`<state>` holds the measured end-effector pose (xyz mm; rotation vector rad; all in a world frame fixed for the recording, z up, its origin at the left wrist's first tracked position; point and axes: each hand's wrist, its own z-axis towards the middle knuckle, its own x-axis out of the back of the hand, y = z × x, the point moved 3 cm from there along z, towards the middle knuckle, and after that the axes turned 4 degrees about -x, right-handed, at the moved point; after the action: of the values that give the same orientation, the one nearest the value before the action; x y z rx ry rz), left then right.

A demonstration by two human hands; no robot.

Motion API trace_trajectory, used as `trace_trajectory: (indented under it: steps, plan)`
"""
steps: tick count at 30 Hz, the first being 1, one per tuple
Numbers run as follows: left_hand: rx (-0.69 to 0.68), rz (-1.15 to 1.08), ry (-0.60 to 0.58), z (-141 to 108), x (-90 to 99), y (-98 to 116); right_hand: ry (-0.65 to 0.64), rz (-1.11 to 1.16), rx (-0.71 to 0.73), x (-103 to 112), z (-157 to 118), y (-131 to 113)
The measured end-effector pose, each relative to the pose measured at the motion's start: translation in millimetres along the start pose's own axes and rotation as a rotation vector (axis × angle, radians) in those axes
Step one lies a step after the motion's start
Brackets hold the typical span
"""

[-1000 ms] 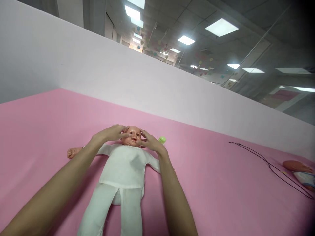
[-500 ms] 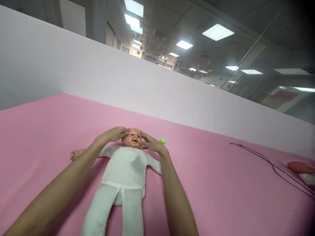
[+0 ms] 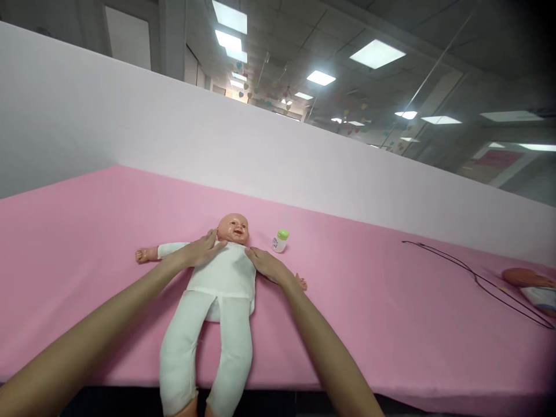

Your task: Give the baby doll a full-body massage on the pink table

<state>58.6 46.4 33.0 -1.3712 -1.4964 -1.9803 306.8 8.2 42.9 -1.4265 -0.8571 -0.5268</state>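
Observation:
A baby doll (image 3: 223, 275) in white cloth lies face up, its arms spread and its legs reaching past the near edge of the pink table. My left hand (image 3: 202, 250) rests on the doll's shoulder on the left side, fingers stretched toward its neck and the side of its head. On the opposite shoulder lies my right hand (image 3: 267, 263), fingers extended toward the upper chest. Both hands are open and touch the doll without gripping it. A small bottle with a green cap (image 3: 281, 240) stands just beyond my right hand.
The pink table cover (image 3: 369, 313) meets a white partition (image 3: 260, 156) at the back. A thin black cable (image 3: 473, 275) curves across the right side. Another doll (image 3: 532, 285) lies partly in view at the far right. The table's front edge shows below.
Both hands have moved from the sides of the doll's head down to its shoulders. The bottle, mostly hidden before, now shows fully. The view has shifted, revealing the table's front edge.

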Motion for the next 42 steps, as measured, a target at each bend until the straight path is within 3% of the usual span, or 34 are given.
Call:
trace_trajectory:
  steps: [5, 8, 11, 16, 20, 23, 28, 31, 35, 37, 40, 42]
  plan:
    - [-0.007, 0.275, 0.101, -39, 0.3, -47, 0.104, -0.255, -0.118, 5, -41, 32]
    - [0.102, 0.324, 0.152, -59, 17.6, -75, 0.149, -0.370, -0.156, 19, -54, 44]
    - [0.152, 0.228, 0.140, -76, 39.8, -95, 0.207, -0.468, -0.251, 38, -68, 54]
    - [0.049, 0.171, 0.067, -92, 60.1, -117, 0.092, -0.316, -0.403, 55, -90, 77]
    - [0.024, 0.052, 0.192, -90, 59.8, -128, 0.104, -0.167, -0.383, 55, -96, 89]
    - [0.034, -0.110, 0.370, -87, 60.8, -124, 0.166, 0.009, -0.328, 52, -96, 87]
    - [0.114, -0.634, 0.709, -84, 59.5, -93, 0.272, 0.542, -0.162, 46, -85, 70]
    - [0.093, -0.776, 0.757, -74, 50.6, -70, 0.371, 0.780, -0.153, 38, -74, 61]
    - [-0.034, -0.749, 0.685, -55, 40.0, -42, 0.465, 0.712, -0.089, 30, -64, 42]
    - [-0.196, -0.637, 0.525, -48, 35.2, -27, 0.467, 0.565, 0.054, 27, -62, 25]
    - [-0.413, -0.501, 0.225, -43, 24.0, -11, 0.248, 0.287, 0.293, 18, -59, 0]
    - [-0.478, -0.490, 0.127, -43, 17.2, -9, 0.044, 0.102, 0.412, 8, -58, -12]
